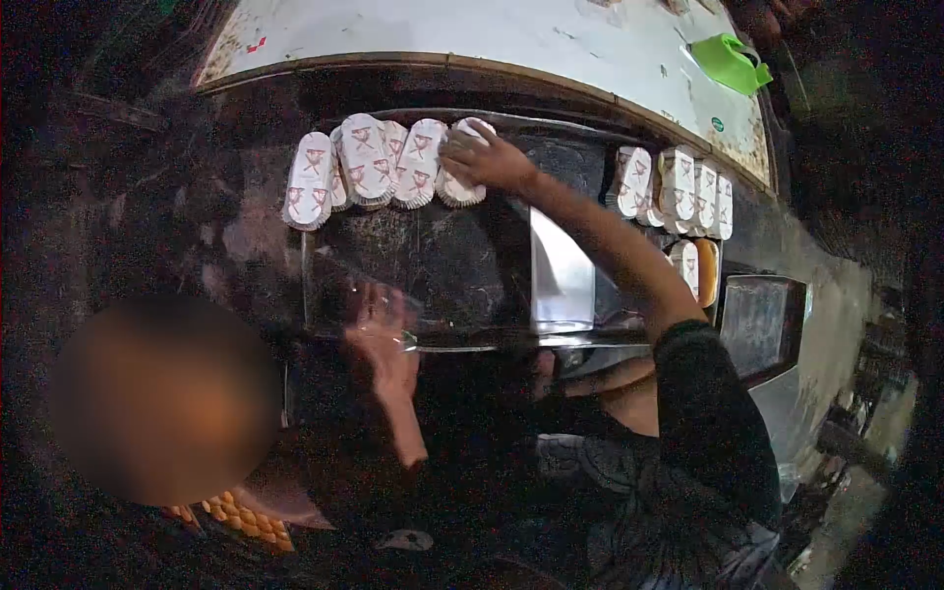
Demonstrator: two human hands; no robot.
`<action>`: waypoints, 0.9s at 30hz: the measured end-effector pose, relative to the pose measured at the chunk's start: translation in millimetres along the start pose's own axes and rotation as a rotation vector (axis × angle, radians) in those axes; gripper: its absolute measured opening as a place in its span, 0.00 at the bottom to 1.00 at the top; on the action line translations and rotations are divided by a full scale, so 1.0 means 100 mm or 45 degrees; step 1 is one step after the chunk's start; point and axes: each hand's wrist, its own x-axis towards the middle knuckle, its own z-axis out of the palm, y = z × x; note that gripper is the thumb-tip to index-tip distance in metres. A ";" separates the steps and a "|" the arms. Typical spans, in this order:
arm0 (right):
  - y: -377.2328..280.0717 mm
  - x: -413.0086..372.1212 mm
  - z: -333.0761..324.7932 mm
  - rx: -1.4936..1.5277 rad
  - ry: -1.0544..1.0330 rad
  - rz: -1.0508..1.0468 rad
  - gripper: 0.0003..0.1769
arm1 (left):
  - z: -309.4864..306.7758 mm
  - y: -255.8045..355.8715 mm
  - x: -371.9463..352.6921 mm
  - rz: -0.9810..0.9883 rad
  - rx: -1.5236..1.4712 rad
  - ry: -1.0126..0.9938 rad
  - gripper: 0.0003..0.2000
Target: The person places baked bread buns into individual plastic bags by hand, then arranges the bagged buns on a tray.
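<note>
My right hand [477, 162] reaches in from the right, its fingers curled over the rightmost printed white paper baking case [462, 190] in the left group. More oblong cases [366, 157] with fluted edges lie beside it, some overlapping, along the far side of a dark tray [418, 347]. My left hand [382, 339] is low over the tray's near edge, palm showing and fingers apart; motion blurs it. No held object can be made out in it.
A second group of paper cases [678, 187] lies to the right, near a golden-brown item [706, 270]. Beyond is a white table [472, 29] with a green object [730, 64]. A person's blurred head [167, 403] is at the left. A dark rectangular tray [757, 324] sits at the right.
</note>
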 end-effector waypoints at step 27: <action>-1.81 -1.09 -2.43 1.658 0.042 1.400 0.36 | 0.26 -1.55 -0.09 0.275 1.714 0.042 0.37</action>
